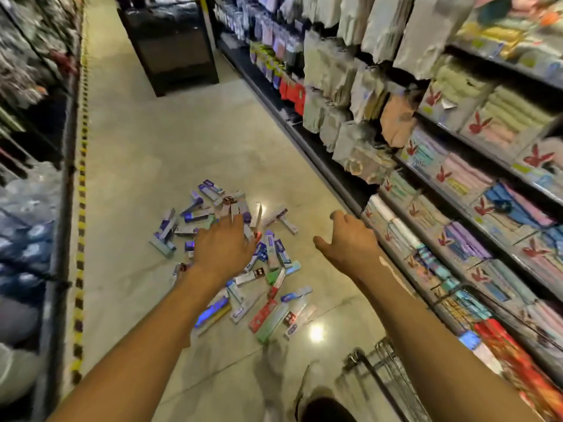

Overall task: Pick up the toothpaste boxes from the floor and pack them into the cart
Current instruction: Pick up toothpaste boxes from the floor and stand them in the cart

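While left hand (225, 248) hovers fingers-spread over heaped multicoloured cardboard toothpaste boxes (269, 312), right hand (350, 239) hangs beside them, loosely curled, empty.

No words or numbers can be read anywhere; it is all too blurry. The one mark that shows well is a red rabbit head (479, 124) with long ears. It is printed on the towel packs (502, 117) on the shelves (518, 70) on the right, one on each pack, from the far packs to the near ones. The small yellow tags (521, 169) on those packs cannot be read. The toothpaste boxes (262, 315) on the floor (152, 147) in the middle have blue, purple, red and green print, but the letters are too smeared to read.
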Demonstrator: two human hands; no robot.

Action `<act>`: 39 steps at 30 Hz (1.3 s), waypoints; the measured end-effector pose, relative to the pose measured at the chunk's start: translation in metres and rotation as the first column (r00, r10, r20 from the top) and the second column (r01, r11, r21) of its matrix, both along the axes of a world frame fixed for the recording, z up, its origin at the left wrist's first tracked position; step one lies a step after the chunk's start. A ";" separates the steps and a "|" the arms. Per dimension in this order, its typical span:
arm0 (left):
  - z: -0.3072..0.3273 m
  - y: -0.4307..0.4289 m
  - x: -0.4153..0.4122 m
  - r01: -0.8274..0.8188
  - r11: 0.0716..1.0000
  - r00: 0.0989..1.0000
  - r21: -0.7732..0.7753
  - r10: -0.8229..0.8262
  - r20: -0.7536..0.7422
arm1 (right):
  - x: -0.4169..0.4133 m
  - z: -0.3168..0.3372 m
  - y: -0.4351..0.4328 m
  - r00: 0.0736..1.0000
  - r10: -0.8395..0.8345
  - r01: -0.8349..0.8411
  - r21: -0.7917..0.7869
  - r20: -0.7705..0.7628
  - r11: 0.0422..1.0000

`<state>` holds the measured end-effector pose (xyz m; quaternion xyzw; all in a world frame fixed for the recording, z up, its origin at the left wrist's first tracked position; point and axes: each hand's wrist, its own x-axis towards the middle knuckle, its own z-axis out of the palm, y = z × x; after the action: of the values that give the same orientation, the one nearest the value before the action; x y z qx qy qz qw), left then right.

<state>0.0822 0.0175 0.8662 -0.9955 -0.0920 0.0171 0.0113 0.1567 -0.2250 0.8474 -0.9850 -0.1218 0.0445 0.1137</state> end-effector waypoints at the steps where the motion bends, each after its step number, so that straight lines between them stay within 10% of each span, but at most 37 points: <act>1: -0.011 0.005 0.007 0.002 1.000 0.999 -0.002 -0.003 -0.036 | 0.005 -0.014 0.004 0.999 -0.025 0.025 0.003 -0.027 1.000; 11: -0.179 0.042 0.093 -0.030 0.998 0.968 -0.056 0.015 -0.249 | 0.047 -0.209 0.019 0.943 -0.217 0.210 -0.057 -0.253 0.976; 30: -0.836 0.061 0.108 0.139 0.985 0.890 -0.107 -0.171 -0.423 | 0.014 -0.810 0.071 0.580 -0.629 0.689 -0.100 -0.518 0.718; 39: -0.993 0.085 0.084 -0.046 0.968 0.869 -0.245 -0.082 -0.487 | 0.005 -0.974 0.085 0.487 -0.666 0.795 -0.030 -0.565 0.606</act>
<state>0.1657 0.1023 -0.1266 -0.9523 -0.0738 0.2820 -0.0904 0.1621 -0.1403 -0.1265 -0.8677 0.3429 0.2425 0.2657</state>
